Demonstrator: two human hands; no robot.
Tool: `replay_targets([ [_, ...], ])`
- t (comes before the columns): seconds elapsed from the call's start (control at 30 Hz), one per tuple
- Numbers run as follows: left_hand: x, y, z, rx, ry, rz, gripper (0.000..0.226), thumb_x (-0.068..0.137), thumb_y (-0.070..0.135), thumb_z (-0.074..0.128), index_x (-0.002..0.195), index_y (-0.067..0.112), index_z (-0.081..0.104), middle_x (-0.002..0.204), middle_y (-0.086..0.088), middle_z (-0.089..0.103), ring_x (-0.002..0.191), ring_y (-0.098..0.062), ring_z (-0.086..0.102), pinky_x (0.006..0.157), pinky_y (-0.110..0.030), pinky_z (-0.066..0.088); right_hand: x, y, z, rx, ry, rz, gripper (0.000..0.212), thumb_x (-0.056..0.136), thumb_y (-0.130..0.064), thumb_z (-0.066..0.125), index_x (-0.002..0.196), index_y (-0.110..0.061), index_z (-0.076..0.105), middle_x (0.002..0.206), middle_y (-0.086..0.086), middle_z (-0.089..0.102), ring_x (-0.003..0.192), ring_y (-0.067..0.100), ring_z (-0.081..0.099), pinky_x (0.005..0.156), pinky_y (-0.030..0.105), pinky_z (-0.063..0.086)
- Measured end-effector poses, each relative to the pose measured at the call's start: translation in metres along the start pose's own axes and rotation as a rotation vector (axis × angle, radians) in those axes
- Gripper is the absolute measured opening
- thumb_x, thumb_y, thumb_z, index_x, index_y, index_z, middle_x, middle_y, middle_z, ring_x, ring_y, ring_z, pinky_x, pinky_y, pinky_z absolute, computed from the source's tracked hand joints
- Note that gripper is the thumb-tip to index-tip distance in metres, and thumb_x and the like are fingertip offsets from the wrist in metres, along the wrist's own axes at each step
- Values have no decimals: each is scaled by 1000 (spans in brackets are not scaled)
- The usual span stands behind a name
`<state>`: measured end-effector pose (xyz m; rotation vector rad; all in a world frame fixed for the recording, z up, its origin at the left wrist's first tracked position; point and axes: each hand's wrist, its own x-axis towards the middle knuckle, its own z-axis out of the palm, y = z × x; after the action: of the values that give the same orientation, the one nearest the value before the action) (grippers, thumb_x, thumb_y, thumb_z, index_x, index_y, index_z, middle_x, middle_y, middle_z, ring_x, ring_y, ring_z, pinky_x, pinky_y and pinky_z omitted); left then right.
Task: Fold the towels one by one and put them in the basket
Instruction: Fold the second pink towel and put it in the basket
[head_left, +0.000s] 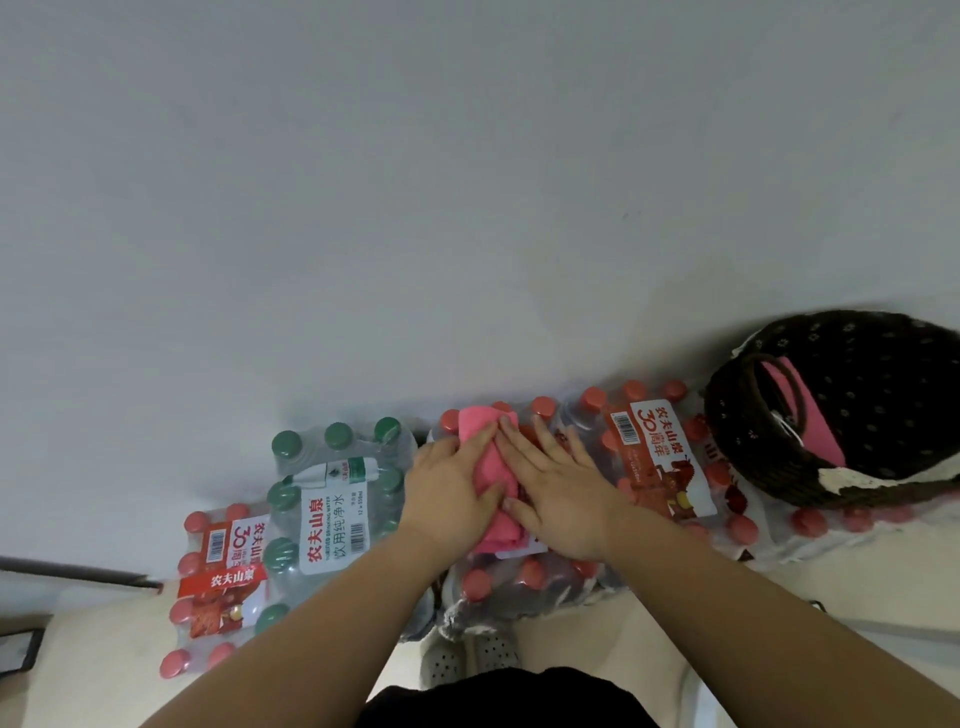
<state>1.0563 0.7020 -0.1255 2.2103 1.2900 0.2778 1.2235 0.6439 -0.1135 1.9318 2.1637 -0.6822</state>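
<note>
Low in the frame, red-capped bottle packs (655, 457) and a green-capped pack (332, 512) line the wall. Mid-frame, the pink towel (490, 464) lies atop them; left hand (451, 491) and right hand (563, 496) press it flat, each grip wide, fingers straight. At right, the basket (727, 415) holds a second towel (802, 413).
</note>
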Motion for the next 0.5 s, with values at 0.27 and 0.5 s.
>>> replay_targets([
  [0.27, -4, 11, -17, -218, 30, 157, 73, 84, 22, 68, 149, 35, 37, 127, -3, 43, 99, -11, 44, 92, -19, 41, -29, -6, -17, 538, 343, 128, 64, 102, -40, 48, 158, -29, 19, 167, -7, 9, 153, 9, 5, 125, 36, 13],
  [0.5, -1, 79, -40, -532, 104, 167, 67, 85, 34, 73, 144, 41, 42, 124, 8, 42, 103, 10, 51, 80, -8, 49, -50, -6, -55, 1044, 546, 241, 63, 100, -56, 41, 154, -52, 8, 147, -17, 37, 128, 7, 47, 106, 30, 43],
])
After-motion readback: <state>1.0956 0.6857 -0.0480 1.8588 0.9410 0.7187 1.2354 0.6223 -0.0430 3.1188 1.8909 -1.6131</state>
